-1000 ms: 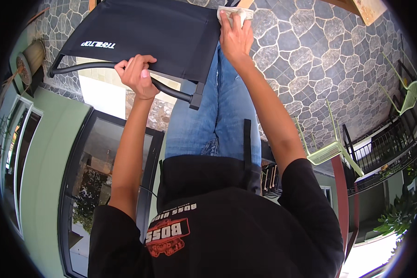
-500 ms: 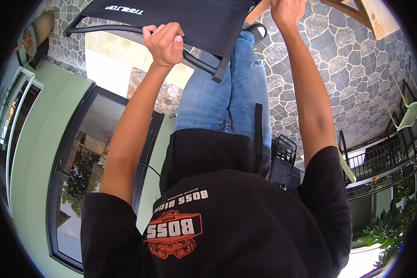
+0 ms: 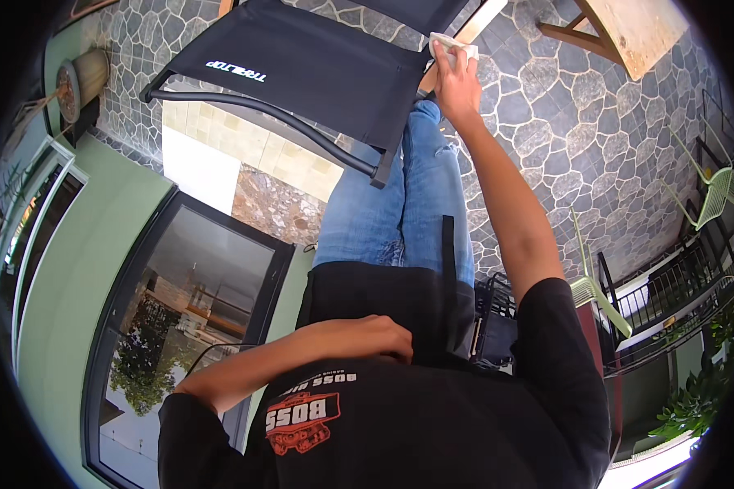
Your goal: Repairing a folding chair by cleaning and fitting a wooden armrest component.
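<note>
Left hand (image 3: 383,334), closure indeterminable, is now off the black bar (image 3: 289,120) ahead, leaving the chair (image 3: 302,69) to the right hand (image 3: 458,81), gripping a pale cloth (image 3: 449,39).

left hand (image 3: 386,334): low, forearm (image 3: 289,350) across torso (image 3: 448,416) | right hand (image 3: 458,91): arm (image 3: 518,204) extended forward, fingers (image 3: 460,63) bent

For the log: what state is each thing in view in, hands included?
Chair: unfolded, black fabric stretched out.
Right hand: curled around the cloth, at the chair's edge.
Cloth: bunched, partly covered by fingers.
Left hand: at the waist, fingertips hidden; grip unclear.
Jeans: worn, frayed at one knee.
Glass door: reflecting greenery; cannot tell if latched.
</note>
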Available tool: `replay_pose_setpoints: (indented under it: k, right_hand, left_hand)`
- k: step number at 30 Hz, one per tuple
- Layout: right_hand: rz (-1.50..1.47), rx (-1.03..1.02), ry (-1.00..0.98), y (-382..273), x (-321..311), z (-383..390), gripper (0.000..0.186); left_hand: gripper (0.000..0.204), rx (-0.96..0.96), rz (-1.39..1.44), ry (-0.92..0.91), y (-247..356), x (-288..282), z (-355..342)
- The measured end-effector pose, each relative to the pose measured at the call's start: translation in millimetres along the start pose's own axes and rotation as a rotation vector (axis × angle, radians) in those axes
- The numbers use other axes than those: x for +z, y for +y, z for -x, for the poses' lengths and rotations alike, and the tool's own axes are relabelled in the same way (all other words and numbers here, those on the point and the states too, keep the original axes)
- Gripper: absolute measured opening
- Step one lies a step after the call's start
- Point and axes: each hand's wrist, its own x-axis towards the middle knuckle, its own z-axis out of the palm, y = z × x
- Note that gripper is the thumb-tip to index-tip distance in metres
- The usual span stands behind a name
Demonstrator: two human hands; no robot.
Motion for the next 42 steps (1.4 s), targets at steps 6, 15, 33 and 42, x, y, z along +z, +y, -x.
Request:
replay_pose_setpoints:
  k: [6,15,33,42]
  right_hand:
    - [0.045,-0.041,0.037,11.1,-11.1,-2.5,0.060]
    - [0.054,0.066,0.140,35.5,-58.9,-70.8,0.049]
    - [-0.066,0.203,0.093,26.4,-60.9,-76.1,0.048]
    - [-0.067,0.199,0.078,26.2,-59.5,-76.1,0.045]
  left_hand:
    - [0.027,-0.325,-0.127,-0.004,-4.5,-2.8,1.0]
    - [0.028,-0.212,-0.196,-0.109,-29.1,10.1,22.5]
    - [0.042,-0.591,-0.112,-0.195,-9.7,-17.4,-2.6]
    - [0.018,0.249,-1.064,-0.018,-24.2,-3.9,-22.5]
